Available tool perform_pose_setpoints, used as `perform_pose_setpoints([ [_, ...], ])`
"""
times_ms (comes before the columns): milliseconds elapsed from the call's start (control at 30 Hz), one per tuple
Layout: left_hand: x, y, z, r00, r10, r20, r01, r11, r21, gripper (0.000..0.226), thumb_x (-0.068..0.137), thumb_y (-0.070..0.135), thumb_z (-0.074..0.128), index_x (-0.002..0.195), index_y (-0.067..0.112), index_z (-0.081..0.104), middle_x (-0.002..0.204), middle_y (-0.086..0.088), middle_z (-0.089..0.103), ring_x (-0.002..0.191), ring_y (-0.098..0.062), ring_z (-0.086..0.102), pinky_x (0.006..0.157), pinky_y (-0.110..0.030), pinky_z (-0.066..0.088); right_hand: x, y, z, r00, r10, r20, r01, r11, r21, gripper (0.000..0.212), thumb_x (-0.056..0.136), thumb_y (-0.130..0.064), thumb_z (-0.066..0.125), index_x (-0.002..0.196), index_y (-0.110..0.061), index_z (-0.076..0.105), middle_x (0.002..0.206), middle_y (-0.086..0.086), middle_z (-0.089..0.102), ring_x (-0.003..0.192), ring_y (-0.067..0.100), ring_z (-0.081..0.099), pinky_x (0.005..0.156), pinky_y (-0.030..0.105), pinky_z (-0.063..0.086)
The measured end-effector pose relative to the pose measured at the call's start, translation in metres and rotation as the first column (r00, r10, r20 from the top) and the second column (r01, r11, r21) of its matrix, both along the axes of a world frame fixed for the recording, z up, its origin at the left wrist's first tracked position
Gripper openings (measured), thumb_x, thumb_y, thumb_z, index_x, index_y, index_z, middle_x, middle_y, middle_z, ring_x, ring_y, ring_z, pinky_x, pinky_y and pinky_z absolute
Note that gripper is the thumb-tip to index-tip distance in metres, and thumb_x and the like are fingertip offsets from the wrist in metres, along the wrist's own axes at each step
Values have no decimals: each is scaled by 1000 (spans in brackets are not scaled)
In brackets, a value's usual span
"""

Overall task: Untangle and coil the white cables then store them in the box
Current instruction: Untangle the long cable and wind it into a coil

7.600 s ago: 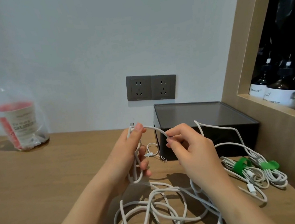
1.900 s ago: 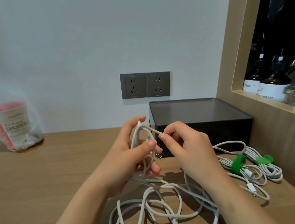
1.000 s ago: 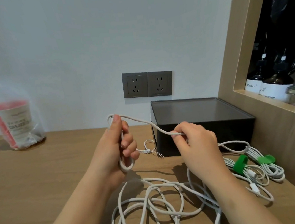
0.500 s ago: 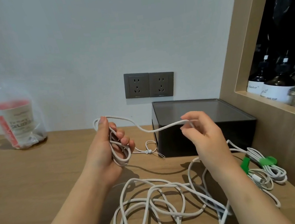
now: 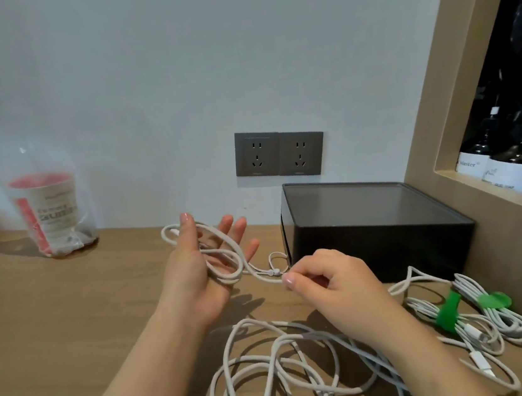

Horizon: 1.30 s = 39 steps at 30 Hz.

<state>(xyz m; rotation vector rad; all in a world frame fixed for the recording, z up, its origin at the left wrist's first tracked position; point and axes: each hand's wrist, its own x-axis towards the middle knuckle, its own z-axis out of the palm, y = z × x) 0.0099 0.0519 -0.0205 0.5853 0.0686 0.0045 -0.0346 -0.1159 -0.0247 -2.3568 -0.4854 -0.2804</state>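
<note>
The left hand (image 5: 196, 271) is hovering palm-up above the light wooden worktop (image 5: 54, 322). Its fingers (image 5: 231, 226) are standing straight and spread, gripping nothing. The thin white round cable (image 5: 226, 251) is lying in a few loose loops across that palm. One loop is hooking round the upright thumb, and the others are crossing the base of the fingers and drooping off the heel of the hand.

From the palm a single strand is sagging down and to the right, reaching the right hand (image 5: 340, 290). That hand's fingers (image 5: 319, 258) are curling in, and thumb and forefinger are pinching the strand at its tip. The cable is looking smooth, matte and slightly off-white.

Below both hands a loose tangle of white cable (image 5: 282, 356) is sprawling on the worktop in wide overlapping loops and running off the lower edge of the view. The right hand is hiding whether it joins the pinched strand.

To the right, two coiled white cables bound with green ties (image 5: 448, 313) are lying on the worktop. They are sitting just in front of the black rectangular box with a smoky grey top (image 5: 371, 227), which is standing against the wall.
</note>
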Motion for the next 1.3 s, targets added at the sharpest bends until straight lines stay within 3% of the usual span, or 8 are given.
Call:
perform_pose_setpoints([
  [300, -9, -6, 4, 998, 2, 68, -14, 984, 180, 12, 78, 2, 62, 84, 10, 56, 61, -5, 63, 51, -10, 63, 45, -24, 52, -2, 3, 1, 1000, -10, -3, 10, 998, 62, 14, 92, -35, 50, 79, -35, 56, 83, -11, 56, 83, 1, 52, 68, 9, 41],
  [367, -9, -7, 4, 995, 12, 94, -27, 987, 159, 22, 80, -1, 60, 96, 13, 55, 62, -3, 65, 53, -10, 63, 45, -22, 51, -2, 3, 0, 1000, -11, 6, 11, 999, 51, 13, 92, -35, 50, 81, -34, 56, 84, -11, 56, 83, 2, 52, 70, 11, 41],
  [467, -10, -7, 3, 997, 0, 72, -14, 981, 194, 2, 88, 10, 58, 89, 11, 59, 62, -2, 68, 55, -9, 66, 47, -23, 53, -1, 3, 0, 1000, -22, 23, 20, 998, 61, 15, 92, -36, 50, 78, -35, 55, 82, -10, 56, 84, 0, 50, 68, 11, 41],
  [567, -9, -6, 3, 998, -15, 54, 4, 982, 188, 16, 93, 22, 53, 88, 8, 57, 58, -2, 66, 52, -10, 66, 52, -32, 58, 0, 2, -1, 1000, -30, 5, 30, 999, 46, 16, 92, -37, 50, 83, -28, 60, 83, -9, 58, 83, 4, 52, 72, 16, 45],
  [667, -11, -6, 4, 994, 72, 78, -88, 968, 236, 26, 94, 26, 51, 113, 8, 52, 65, -4, 63, 49, -10, 63, 48, -30, 54, 0, 1, -1, 999, -20, -29, 20, 1000, 18, 18, 92, -39, 49, 87, -27, 61, 83, -9, 60, 82, 5, 54, 73, 18, 46],
  [800, -15, -6, 5, 961, 191, 200, -258, 881, 396, 62, 95, 14, 51, 138, 48, 24, 94, -2, 65, 51, -12, 65, 46, -30, 54, -1, 2, -1, 998, 5, -60, -6, 1000, -21, 18, 93, -40, 48, 89, -29, 61, 84, -9, 60, 82, 4, 55, 74, 20, 47],
  [1033, -16, -6, 5, 957, 204, 205, -276, 860, 430, 15, 97, 14, 48, 94, 29, 50, 73, -1, 69, 48, -13, 62, 44, -29, 53, -1, 3, 0, 997, 3, -75, -6, 999, -37, 16, 92, -40, 48, 89, -30, 60, 84, -10, 60, 82, 4, 55, 76, 23, 48],
  [1300, -10, -6, 3, 955, 234, 180, -285, 891, 354, 18, 94, 13, 54, 110, 16, 48, 71, -5, 58, 37, -7, 45, 39, -19, 42, -1, 5, -2, 992, 47, -115, -54, 997, -54, 16, 92, -42, 48, 90, -31, 59, 83, -12, 59, 81, 3, 55, 72, 19, 47],
])
